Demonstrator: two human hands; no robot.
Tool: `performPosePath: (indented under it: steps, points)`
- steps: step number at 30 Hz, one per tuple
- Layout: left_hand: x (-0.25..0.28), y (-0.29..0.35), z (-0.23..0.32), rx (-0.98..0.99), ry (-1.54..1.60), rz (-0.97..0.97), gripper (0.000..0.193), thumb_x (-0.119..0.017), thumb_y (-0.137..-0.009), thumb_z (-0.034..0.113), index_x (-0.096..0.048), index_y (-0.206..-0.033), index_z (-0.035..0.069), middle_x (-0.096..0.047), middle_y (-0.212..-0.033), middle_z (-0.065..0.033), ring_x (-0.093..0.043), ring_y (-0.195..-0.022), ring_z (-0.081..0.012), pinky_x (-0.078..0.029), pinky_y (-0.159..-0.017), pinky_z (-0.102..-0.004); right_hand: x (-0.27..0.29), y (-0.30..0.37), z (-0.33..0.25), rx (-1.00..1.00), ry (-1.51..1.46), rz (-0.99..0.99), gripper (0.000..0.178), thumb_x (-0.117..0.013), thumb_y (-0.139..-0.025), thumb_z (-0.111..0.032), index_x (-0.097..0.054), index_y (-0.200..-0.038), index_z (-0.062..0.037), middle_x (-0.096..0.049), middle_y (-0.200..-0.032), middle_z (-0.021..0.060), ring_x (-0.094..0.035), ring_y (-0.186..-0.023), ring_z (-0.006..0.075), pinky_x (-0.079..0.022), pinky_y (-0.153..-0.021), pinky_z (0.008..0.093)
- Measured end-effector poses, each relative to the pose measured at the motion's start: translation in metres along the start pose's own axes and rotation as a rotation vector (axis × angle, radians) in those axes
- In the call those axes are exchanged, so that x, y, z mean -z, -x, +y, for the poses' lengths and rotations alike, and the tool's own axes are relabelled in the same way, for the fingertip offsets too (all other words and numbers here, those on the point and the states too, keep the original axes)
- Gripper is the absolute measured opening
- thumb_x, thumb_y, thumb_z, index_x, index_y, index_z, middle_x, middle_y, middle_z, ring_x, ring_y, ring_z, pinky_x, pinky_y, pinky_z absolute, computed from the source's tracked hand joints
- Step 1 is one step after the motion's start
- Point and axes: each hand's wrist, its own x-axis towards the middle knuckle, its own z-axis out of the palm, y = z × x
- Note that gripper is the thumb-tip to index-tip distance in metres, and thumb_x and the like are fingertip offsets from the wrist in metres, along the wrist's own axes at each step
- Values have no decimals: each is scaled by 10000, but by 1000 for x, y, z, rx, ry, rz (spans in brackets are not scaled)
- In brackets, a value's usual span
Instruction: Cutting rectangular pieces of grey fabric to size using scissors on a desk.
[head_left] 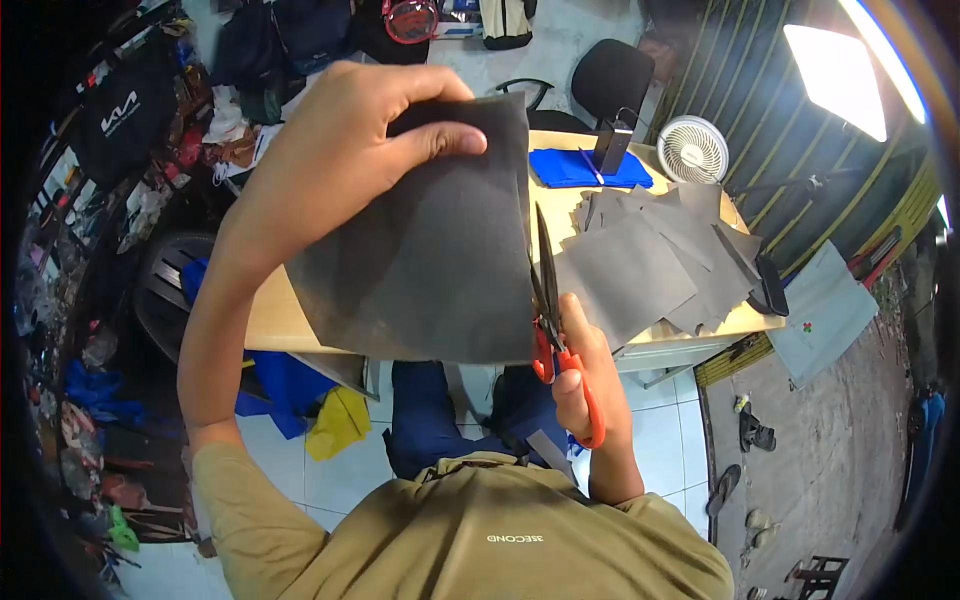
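A dark grey sheet of fabric-like material point(430, 255) hangs upright in front of me, above the table's near edge. My left hand point(400, 125) pinches its top edge, with the thumb on the near side and the fingers behind. In my right hand point(590, 375) is a pair of scissors point(547, 300) with orange-red handles and dark blades. The blades point upward along the sheet's right edge and stand slightly apart. Part of one blade lies at or behind that edge, so I cannot tell whether it touches the sheet.
Cut grey pieces point(640, 265) lie in a loose pile on the wooden table point(275, 320). Behind them are folded blue cloth point(560, 168), a black box-shaped device point(612, 148) and a white fan point(692, 150). Blue and yellow cloth point(340, 422) lies on the tiled floor. Clutter fills the left side.
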Motion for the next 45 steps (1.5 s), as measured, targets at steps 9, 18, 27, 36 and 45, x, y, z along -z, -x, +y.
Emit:
performPosePath:
  steps: [9,18,27,36,45]
  points:
    - [-8,2,14,126,140,-82,256,-727,-853,224,-672,-946,-8,-703,-816,-100,-649,-732,-139,-484,-708,-273,-10,-15,-3,47,78,89,683,-470,-915,-623,-484,-1132,25,-520,-759,190,-530,-693,390,-412,-634,432]
    - [-5,0,16,185,188,-112,253,-718,-874,234,-677,-947,-5,-698,-801,-62,-607,-735,-83,-479,-704,-261,-8,-25,-9,67,108,158,526,-527,-936,-502,-458,-1023,12,-468,-730,177,-484,-640,377,-385,-597,433]
    - [-13,1,20,168,167,-113,274,-731,-848,232,-686,-959,-14,-695,-809,-83,-628,-768,-123,-478,-754,-281,-9,-26,-7,117,161,184,538,-538,-932,-491,-464,-1038,31,-461,-693,172,-486,-624,366,-378,-580,431]
    - [-10,-4,30,207,258,-137,268,-727,-852,223,-680,-928,-30,-683,-778,-83,-608,-737,-106,-475,-727,-277,-9,-32,-7,143,166,246,569,-536,-942,-492,-486,-1072,60,-469,-652,170,-495,-581,357,-381,-548,420]
    - [-11,-3,31,180,289,-114,282,-731,-856,239,-678,-933,-27,-680,-770,-73,-598,-730,-85,-470,-693,-271,-13,-28,-8,172,199,354,599,-548,-932,-530,-506,-1070,51,-444,-555,108,-469,-460,297,-368,-472,381]
